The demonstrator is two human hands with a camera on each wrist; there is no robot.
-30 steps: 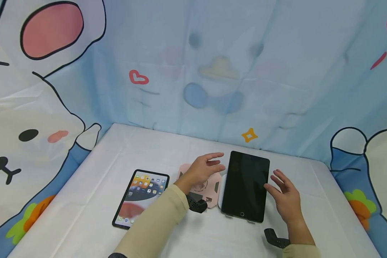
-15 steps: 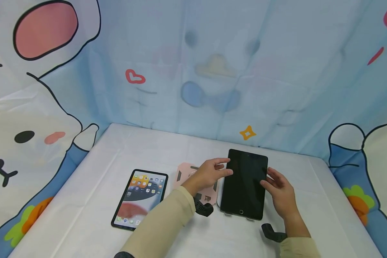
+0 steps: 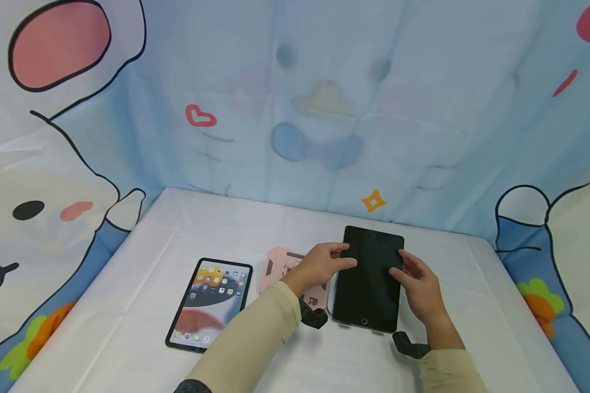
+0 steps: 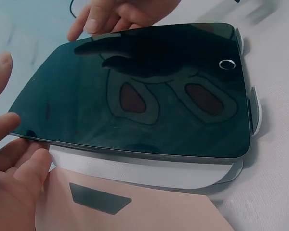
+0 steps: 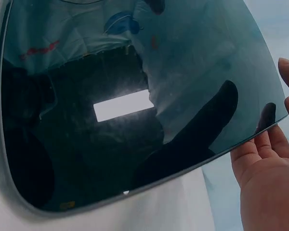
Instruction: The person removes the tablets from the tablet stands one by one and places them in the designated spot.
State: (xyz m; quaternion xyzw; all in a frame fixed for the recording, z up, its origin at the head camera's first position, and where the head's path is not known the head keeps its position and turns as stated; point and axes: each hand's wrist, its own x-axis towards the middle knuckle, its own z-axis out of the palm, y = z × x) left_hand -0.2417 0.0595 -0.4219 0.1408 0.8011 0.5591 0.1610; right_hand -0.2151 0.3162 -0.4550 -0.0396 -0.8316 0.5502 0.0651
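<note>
Support: table (image 3: 211, 224), white cover, faint creases. Directly on top, 3 items, L to R: lit tablet (image 3: 208, 304), flat, screen up; pink panel (image 3: 272, 270) w/ dk inlays, partly hidden; white stand (image 4: 139, 166), adj. panel, 2 lips, mostly under blk tablet (image 3: 369, 289).

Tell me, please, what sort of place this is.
Probably a staged recording booth: a wrinkled blue cartoon-printed fabric backdrop borders a flat white table, and curved black plastic-looking devices sit at both wrists.

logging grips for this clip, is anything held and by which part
The black tablet: left hand at its left long edge, right hand at its right one, both toward the far end; whether they truly grip it cannot be told.
</note>
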